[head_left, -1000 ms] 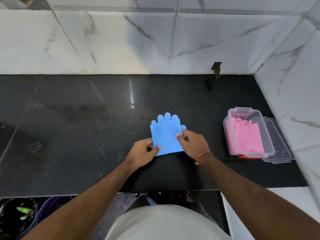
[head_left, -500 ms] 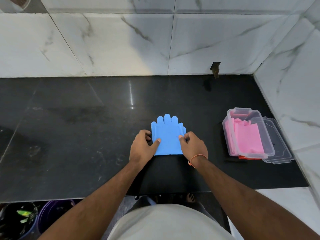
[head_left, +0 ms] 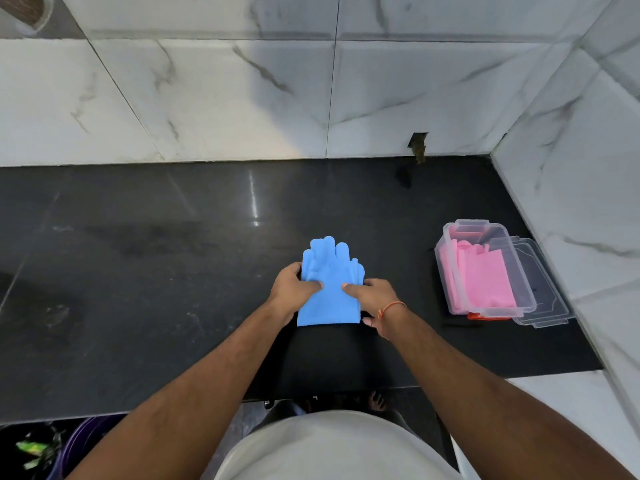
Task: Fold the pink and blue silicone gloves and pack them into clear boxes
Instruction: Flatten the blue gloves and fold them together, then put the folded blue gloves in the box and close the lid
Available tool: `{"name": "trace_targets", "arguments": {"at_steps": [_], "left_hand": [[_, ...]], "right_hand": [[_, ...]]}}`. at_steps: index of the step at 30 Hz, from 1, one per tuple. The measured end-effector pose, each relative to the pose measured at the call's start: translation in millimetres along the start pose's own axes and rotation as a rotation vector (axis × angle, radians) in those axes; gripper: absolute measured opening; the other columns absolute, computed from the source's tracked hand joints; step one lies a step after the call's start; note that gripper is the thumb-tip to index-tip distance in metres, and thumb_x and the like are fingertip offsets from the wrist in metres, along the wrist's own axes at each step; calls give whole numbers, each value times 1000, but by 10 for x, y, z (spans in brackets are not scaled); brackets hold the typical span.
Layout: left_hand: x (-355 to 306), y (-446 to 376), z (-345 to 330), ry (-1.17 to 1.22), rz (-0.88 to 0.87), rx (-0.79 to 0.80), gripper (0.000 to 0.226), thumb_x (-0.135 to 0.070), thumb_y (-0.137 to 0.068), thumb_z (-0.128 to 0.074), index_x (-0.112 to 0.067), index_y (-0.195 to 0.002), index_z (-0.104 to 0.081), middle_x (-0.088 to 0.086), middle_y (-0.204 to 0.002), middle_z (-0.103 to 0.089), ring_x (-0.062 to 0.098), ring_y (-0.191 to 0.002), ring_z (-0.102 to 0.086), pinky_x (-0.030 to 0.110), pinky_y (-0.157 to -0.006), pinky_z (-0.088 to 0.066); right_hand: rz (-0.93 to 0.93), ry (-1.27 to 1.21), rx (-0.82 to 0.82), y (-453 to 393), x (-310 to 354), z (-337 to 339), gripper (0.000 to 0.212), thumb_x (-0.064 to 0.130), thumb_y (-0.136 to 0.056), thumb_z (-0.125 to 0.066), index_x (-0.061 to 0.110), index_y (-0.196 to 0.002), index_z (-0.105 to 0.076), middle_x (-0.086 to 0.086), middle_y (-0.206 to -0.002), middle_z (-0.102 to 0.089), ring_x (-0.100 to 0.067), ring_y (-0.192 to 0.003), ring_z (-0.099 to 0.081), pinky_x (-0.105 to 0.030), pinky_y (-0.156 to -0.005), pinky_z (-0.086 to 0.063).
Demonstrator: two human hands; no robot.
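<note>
The blue gloves (head_left: 330,271) lie flat in a stack on the black counter (head_left: 156,271), fingers pointing toward the wall. My left hand (head_left: 292,289) grips their left edge, thumb pressed on top. My right hand (head_left: 372,296) holds the right edge, its forefinger pressing the middle. At the right, a clear box (head_left: 450,271) holds the folded pink gloves (head_left: 485,282).
A clear lid (head_left: 543,289) lies under and beside the clear box, and something red-orange (head_left: 485,317) shows beneath its near edge. White marble walls close the back and right sides. Below the counter's front edge at the left are a purple bucket (head_left: 79,441) and dark clutter.
Both hands slid up the blue gloves from the cuff end to the middle. The glove stack looks narrower and more gathered at the sides.
</note>
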State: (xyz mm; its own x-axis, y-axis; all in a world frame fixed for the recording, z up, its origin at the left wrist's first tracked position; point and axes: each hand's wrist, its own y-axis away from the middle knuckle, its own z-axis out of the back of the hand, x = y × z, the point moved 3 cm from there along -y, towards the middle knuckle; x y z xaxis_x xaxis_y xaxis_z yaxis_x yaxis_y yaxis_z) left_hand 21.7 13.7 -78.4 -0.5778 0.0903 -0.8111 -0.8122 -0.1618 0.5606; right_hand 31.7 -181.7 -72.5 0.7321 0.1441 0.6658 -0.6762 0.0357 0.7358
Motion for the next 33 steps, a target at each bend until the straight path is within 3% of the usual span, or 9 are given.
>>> {"name": "trace_targets", "arguments": {"at_steps": [6,11,15,19,23,25,30,33], "left_hand": [[-44,77,-26,249,-106,149,46,-1,-97,-77,-14,-139,-63,10,-132,-78,31,-121,-77,54,-105,-63],[-245,113,-249,345,-210,249,47,-7,-96,-83,-18,-138,-64,5,-130,-80,28,-119,-79,45,-94,-68],[-507,107,-574,357,-251,281,50,-12,-92,-88,-18,-136,-66,5,-130,-80,28,-118,-80,45,-92,-69],[-775,95,-1052,330,-254,319,50,-14,-89,-91,-17,-134,-69,5,-129,-81,29,-117,-80,52,-94,-67],[-1071,119,-1562,255,-280,344,47,-15,-87,-94,-19,-128,-71,0,-122,-84,25,-111,-82,48,-88,-70],[-1190,110,-1774,182,-289,338,46,-17,-86,-95,-21,-126,-72,-2,-119,-84,21,-108,-83,47,-86,-70],[-1362,20,-2203,11,-306,283,48,-22,-81,-99,-20,-121,-73,-2,-116,-84,19,-104,-83,51,-87,-71],[-1395,-34,-2369,-150,-352,198,49,-29,-76,-102,-21,-115,-73,-5,-112,-82,16,-102,-81,44,-89,-69]], "right_hand": [[181,-14,13,8,22,38,24,27,-100,-73,18,-122,-68,-3,-116,-76,-22,-105,-74,-44,-92,-64],[364,55,-67,110,147,353,27,34,-98,-73,27,-122,-63,6,-116,-73,-11,-101,-72,-27,-78,-60],[476,39,-149,214,271,769,25,35,-97,-75,27,-118,-63,6,-115,-73,-13,-102,-72,-31,-83,-61],[529,52,-222,329,405,1315,29,39,-98,-74,27,-122,-62,10,-114,-73,-12,-102,-72,-25,-79,-60],[528,65,-322,391,469,1918,29,35,-96,-76,20,-119,-66,2,-111,-75,-19,-102,-73,-38,-87,-62],[521,88,-359,392,486,2168,27,35,-96,-77,22,-116,-67,1,-108,-76,-20,-100,-73,-38,-85,-62],[501,118,-415,365,514,2655,31,33,-94,-79,16,-118,-70,0,-108,-77,-21,-99,-74,-37,-83,-61],[497,179,-429,330,494,2850,27,30,-94,-79,14,-115,-70,1,-106,-74,-22,-100,-72,-34,-79,-57]]}}
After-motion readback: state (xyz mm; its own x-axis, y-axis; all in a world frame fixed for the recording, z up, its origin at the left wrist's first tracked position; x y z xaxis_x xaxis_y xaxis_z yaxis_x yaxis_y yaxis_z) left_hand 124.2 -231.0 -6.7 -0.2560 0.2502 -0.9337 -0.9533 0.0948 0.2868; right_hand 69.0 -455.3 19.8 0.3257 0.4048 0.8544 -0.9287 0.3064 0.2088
